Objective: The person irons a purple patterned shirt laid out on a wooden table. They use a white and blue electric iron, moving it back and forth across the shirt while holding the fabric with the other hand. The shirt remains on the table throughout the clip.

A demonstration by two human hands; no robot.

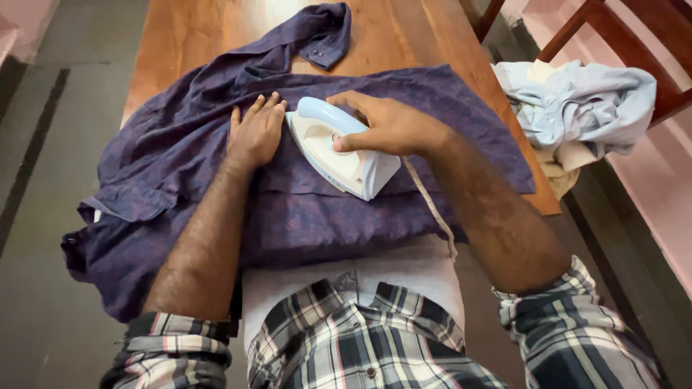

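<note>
A heap of pale blue clothes sat on the wooden chair off to my right, nothing blocking me. My right hand had its fingers wrapped round the white iron, nose pointing up-left, lying diagonally on the purple shirt. My left hand pressed flat just beside it, fingers together, on the wooden table over grey floor.

I take this for a room in a home, used for ironing. A long wooden table serves as the ironing surface, with a purple shirt spread across it under a white electric iron. Crumpled pale-blue laundry lies on a wooden chair beside pink walls and a grey floor.
</note>
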